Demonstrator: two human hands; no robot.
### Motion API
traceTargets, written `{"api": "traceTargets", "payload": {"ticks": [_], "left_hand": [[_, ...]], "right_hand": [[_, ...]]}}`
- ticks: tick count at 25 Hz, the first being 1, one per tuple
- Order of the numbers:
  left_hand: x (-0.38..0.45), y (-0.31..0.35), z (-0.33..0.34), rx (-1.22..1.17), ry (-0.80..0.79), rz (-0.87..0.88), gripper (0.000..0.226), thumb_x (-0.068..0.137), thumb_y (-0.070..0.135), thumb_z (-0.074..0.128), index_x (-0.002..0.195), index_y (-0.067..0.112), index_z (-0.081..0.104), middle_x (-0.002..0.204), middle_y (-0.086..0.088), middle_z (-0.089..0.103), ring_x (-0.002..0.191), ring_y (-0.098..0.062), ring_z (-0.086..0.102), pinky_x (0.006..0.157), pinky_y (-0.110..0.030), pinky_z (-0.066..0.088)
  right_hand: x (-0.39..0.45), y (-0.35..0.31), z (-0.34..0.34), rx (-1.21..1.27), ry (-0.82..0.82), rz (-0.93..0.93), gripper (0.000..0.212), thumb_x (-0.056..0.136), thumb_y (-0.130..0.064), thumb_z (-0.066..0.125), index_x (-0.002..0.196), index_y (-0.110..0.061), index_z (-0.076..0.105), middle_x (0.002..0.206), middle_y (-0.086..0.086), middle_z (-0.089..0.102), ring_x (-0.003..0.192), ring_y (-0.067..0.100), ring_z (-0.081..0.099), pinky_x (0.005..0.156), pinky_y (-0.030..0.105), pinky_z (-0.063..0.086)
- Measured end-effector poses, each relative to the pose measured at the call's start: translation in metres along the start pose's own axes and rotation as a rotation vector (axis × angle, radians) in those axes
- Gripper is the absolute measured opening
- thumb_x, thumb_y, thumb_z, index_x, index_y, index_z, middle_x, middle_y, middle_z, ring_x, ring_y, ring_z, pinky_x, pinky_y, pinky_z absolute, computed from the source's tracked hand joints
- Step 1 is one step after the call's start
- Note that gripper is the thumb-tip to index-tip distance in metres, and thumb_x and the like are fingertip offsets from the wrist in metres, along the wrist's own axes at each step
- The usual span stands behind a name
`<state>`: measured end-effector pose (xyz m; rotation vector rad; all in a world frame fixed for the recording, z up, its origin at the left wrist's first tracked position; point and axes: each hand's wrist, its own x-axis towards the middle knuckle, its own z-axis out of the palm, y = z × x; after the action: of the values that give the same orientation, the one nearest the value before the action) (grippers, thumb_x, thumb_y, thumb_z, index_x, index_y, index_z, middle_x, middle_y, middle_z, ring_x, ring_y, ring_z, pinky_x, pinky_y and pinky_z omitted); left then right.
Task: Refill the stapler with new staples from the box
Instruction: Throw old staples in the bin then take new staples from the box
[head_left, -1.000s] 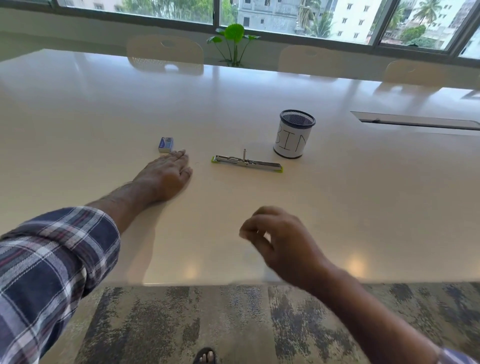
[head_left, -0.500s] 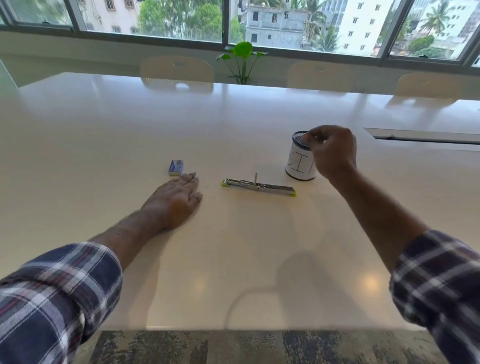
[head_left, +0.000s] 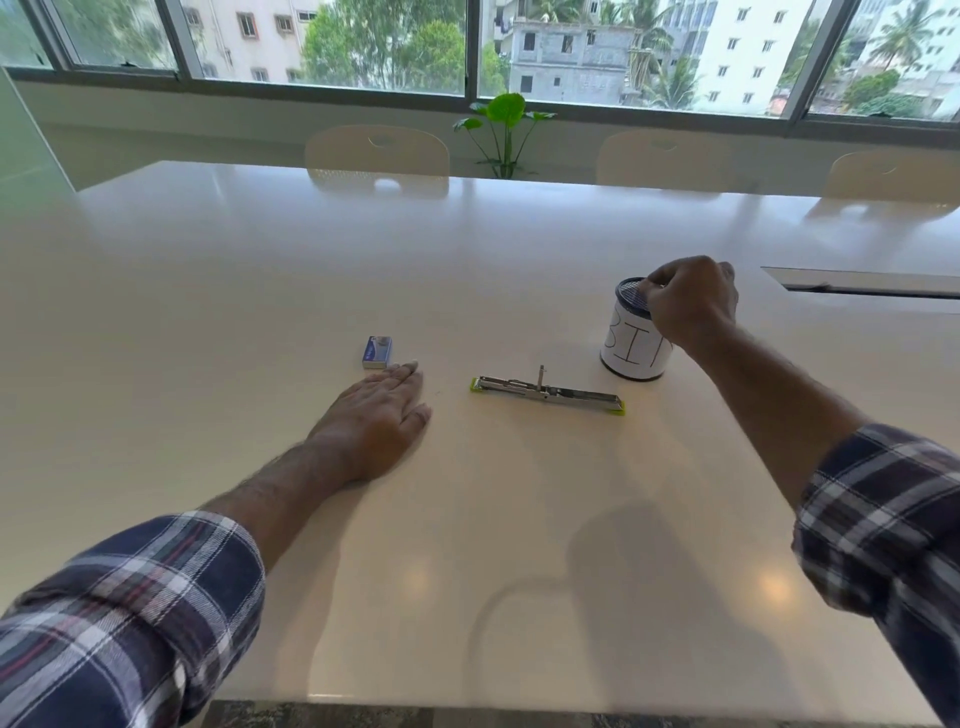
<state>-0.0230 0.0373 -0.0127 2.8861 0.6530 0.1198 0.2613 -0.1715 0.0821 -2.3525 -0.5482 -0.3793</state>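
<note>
The stapler (head_left: 548, 391) lies opened out flat on the white table (head_left: 249, 270), a long metal strip with lime-green ends. A small blue staple box (head_left: 377, 352) lies closed to its left. My left hand (head_left: 376, 421) rests palm down on the table, fingertips just short of the box, holding nothing. My right hand (head_left: 691, 306) hovers over the rim of a mesh cup labelled BIN (head_left: 631, 353), fingers pinched together. Whatever may sit between the fingertips is hidden.
A recessed cable slot (head_left: 862, 283) runs along the table at the right, behind the cup. Pale chairs (head_left: 376, 150) and a potted plant (head_left: 501, 130) stand at the far edge under the windows. The near table edge is at the bottom of the view.
My right hand rose from near the front edge and reached out over the bin cup, where it now stays. My left hand has stayed flat beside the box. The view tilted upward.
</note>
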Motion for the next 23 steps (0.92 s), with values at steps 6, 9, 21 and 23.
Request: {"api": "traceTargets", "payload": {"ticks": [6,9,21,23], "left_hand": [[-0.001,0.002,-0.001,0.007,0.001,-0.002,0.063,0.100,0.044,0.025,0.155,0.015,0.013,0.164,0.002,0.008,0.150,-0.006,0.005,0.120,-0.025,0.003],[-0.002,0.002,-0.001,0.009,0.005,0.000,0.063,0.100,0.044,0.025,0.155,0.015,0.013,0.164,0.002,0.009,0.150,-0.006,0.006,0.119,-0.024,0.003],[-0.001,0.003,0.000,0.004,-0.004,-0.036,0.062,0.100,0.043,0.022,0.155,0.015,0.011,0.164,0.003,0.007,0.150,-0.007,0.003,0.122,-0.028,0.002],[-0.001,0.004,-0.001,0.017,-0.017,-0.055,0.064,0.100,0.044,0.020,0.155,0.015,0.008,0.165,0.002,0.003,0.150,-0.008,0.000,0.122,-0.029,0.001]], "right_hand": [[0.001,0.001,-0.004,-0.002,0.044,-0.027,0.015,0.086,-0.024,0.065,0.089,-0.015,0.077,0.098,0.015,0.072,0.114,0.035,0.047,0.092,0.039,0.042],[-0.001,0.000,-0.007,-0.016,0.047,-0.029,0.019,0.089,-0.022,0.061,0.095,-0.012,0.077,0.101,0.017,0.072,0.114,0.037,0.047,0.094,0.040,0.041],[-0.107,-0.070,0.035,0.174,-0.081,-0.633,0.019,0.084,-0.006,0.064,0.094,-0.014,0.078,0.085,0.008,0.069,0.090,0.031,0.054,0.078,0.035,0.042],[-0.121,-0.077,0.049,0.160,-0.205,-0.694,0.026,0.085,-0.002,0.059,0.100,-0.015,0.077,0.090,0.007,0.069,0.093,0.030,0.054,0.081,0.034,0.044]]}}
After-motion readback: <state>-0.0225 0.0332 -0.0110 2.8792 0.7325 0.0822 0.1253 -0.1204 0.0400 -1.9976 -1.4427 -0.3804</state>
